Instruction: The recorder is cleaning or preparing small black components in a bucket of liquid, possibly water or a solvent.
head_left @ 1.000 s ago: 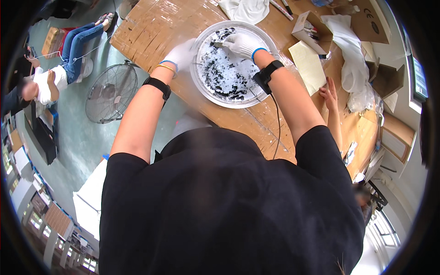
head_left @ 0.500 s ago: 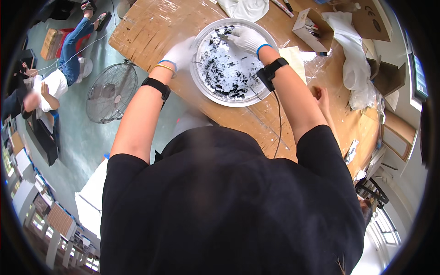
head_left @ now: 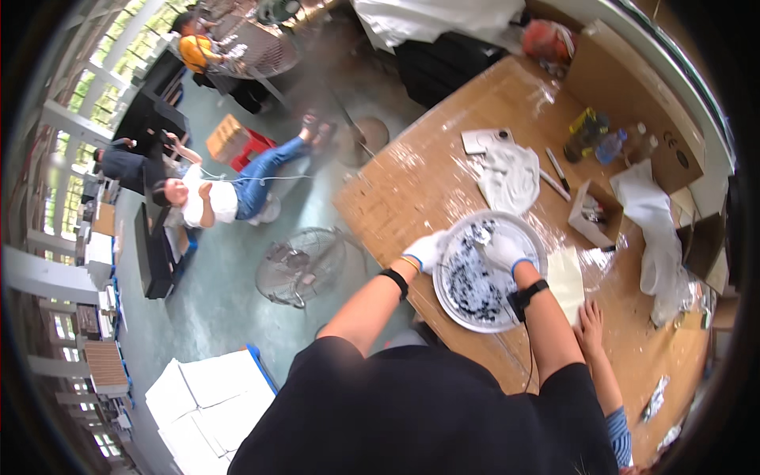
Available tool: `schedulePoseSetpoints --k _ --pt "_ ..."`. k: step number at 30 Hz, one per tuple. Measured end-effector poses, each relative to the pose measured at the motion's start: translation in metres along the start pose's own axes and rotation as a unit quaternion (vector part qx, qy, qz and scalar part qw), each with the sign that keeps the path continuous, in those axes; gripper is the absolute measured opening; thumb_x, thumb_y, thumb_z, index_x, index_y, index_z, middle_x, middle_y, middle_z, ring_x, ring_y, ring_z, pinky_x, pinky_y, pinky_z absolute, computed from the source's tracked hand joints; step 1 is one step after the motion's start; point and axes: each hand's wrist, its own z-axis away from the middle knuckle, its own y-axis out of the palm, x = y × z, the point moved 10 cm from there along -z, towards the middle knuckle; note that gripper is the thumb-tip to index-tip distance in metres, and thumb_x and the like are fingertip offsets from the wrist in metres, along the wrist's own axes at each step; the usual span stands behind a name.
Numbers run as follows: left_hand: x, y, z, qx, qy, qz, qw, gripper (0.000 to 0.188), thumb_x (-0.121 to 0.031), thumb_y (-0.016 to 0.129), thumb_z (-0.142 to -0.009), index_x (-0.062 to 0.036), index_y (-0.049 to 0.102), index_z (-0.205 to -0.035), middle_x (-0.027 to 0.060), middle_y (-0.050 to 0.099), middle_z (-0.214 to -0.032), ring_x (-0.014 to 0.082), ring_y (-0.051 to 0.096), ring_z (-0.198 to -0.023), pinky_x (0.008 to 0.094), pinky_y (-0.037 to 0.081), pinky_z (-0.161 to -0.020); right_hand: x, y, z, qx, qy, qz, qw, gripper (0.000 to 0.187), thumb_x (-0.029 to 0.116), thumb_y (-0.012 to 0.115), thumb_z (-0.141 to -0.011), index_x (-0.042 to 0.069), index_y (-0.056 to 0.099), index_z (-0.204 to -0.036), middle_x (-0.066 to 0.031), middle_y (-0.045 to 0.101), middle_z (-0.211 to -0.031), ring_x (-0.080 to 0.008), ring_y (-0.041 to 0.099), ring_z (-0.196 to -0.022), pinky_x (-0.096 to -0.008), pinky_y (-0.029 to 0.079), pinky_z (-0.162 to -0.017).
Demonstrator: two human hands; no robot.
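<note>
A round white basin (head_left: 484, 327) stands on the wooden table, holding a white and blue-tinged mass mixed with small black flakes (head_left: 475, 286). My left hand (head_left: 428, 252), in a white glove, grips the basin at its left rim. Inside the basin, toward its far right, is my right hand (head_left: 503, 252), also gloved in white. Its fingers are bent down at the flakes; their tips blur into the contents, so what they hold cannot be made out. Black bands circle both wrists, and a thin cable hangs from the right one.
Beyond the basin lies a white cloth (head_left: 511, 178). Markers (head_left: 557, 170), a small open box (head_left: 595, 214) and bottles (head_left: 611, 146) stand or lie farther right. Another person's hand (head_left: 590, 323) rests by cream paper (head_left: 565, 277). A floor fan (head_left: 297, 267) is left of the table.
My view has swung, so the table, basin and hands appear lower and farther right. My left hand is still at the rim, my right still inside. The other person's hand now touches the paper.
</note>
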Motion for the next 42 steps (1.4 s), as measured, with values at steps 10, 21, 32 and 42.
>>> schedulePoseSetpoints --k 10,21,32,42 --pt "-0.021 -0.001 0.010 0.044 0.038 0.005 0.998 0.043 -0.023 0.056 -0.090 -0.0083 0.048 -0.130 0.0150 0.059 -0.123 0.0274 0.057 -0.110 0.0353 0.045 -0.092 0.006 0.011 0.046 0.040 0.050 0.037 0.997 0.044 0.034 0.050 -0.085 -0.002 0.068 -0.101 -0.0291 0.061 -0.110 -0.0416 0.059 -0.105 -0.0444 0.046 -0.092" --pt "-0.017 0.001 0.014 0.030 0.037 0.070 0.996 0.042 -0.029 0.056 -0.091 -0.0098 0.051 -0.128 0.0137 0.063 -0.116 0.0264 0.060 -0.102 0.0361 0.048 -0.087 -0.011 0.045 0.036 0.016 0.074 -0.071 0.995 0.043 0.035 0.047 -0.088 -0.003 0.066 -0.097 -0.0293 0.062 -0.103 -0.0439 0.059 -0.102 -0.0467 0.047 -0.089" --pt "0.019 0.011 -0.018 0.029 0.007 0.099 0.995 0.042 -0.020 0.053 -0.092 -0.0056 0.048 -0.131 0.0133 0.063 -0.115 0.0227 0.060 -0.105 0.0346 0.050 -0.089 0.024 0.034 0.035 -0.075 0.018 -0.077 0.994 0.045 0.035 0.045 -0.088 -0.003 0.068 -0.093 -0.0296 0.063 -0.092 -0.0447 0.062 -0.091 -0.0489 0.047 -0.083" --pt "-0.037 -0.005 0.020 0.035 0.005 0.097 0.995 0.044 -0.019 0.050 -0.095 -0.0047 0.045 -0.136 0.0164 0.059 -0.125 0.0251 0.057 -0.113 0.0326 0.043 -0.096 0.030 0.046 0.027 -0.097 0.004 -0.036 0.995 0.037 0.025 0.045 -0.085 -0.005 0.067 -0.084 -0.0304 0.063 -0.082 -0.0433 0.064 -0.081 -0.0466 0.049 -0.078"
